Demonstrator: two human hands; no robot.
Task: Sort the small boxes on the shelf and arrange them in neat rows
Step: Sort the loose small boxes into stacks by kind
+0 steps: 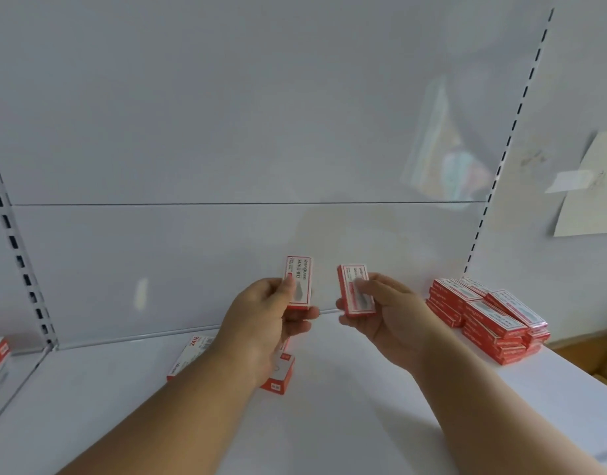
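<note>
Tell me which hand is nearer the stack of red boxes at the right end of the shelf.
Right. The right hand, holding a small box, is just left of the stack of red boxes. The left hand, holding another box, is farther left, beyond the right hand.

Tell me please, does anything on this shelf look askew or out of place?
Yes. Two loose boxes lie scattered at different angles under the left hand, away from the stack at the right, whose top box sits crooked.
</note>
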